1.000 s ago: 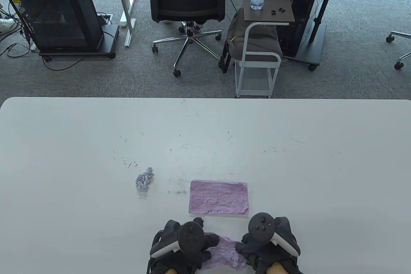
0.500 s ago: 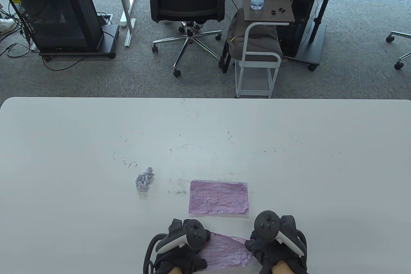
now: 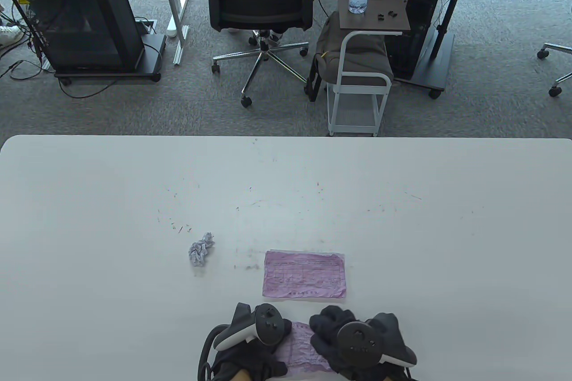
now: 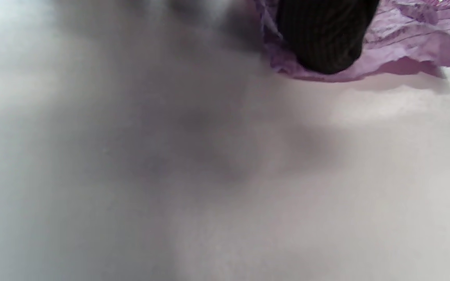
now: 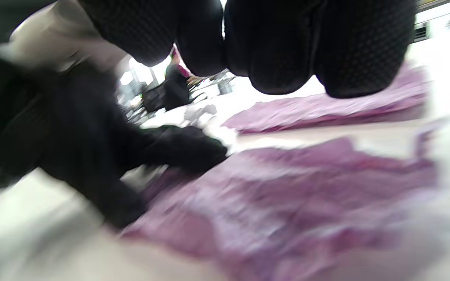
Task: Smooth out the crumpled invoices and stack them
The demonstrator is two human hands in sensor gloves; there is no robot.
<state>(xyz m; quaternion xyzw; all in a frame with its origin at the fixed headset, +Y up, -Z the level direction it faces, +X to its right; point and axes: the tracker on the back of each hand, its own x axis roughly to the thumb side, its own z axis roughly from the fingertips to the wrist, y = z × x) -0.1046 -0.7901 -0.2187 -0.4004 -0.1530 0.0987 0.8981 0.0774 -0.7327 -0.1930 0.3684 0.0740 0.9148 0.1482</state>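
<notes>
On the white tabletop [image 3: 402, 220], going from the left, a small crumpled ball of pale paper [image 3: 200, 249] lies on its own, well apart from both hands. To its right, a flattened purple invoice [image 3: 304, 274] lies flat with its long edges running across the table view, its printed grid facing up.

Nearer the bottom edge sits a second, wrinkled purple invoice [image 3: 302, 345], just below the flat one and not touching it; a strip of bare tabletop shows between them. This sheet is spread out but creased, with a ruffled edge that lifts slightly off the surface in the left wrist view [image 4: 412, 47].

The left hand [image 3: 250, 345] rests on the left part of the wrinkled invoice. In the left wrist view one dark gloved fingertip [image 4: 322, 39] presses down on the paper near its edge, and in the right wrist view the left hand's fingers [image 5: 186, 150] lie stretched out low over the sheet, so it looks flat and pressing rather than gripping.

The right hand [image 3: 357, 345] covers the right part of the same sheet in the table view, its tracker tipped up toward the camera. The right wrist view is blurred; its gloved fingers [image 5: 287, 50] hang side by side above the wrinkled sheet [image 5: 287, 210], seemingly clear of it, and I cannot tell whether they are curled or straight.
</notes>
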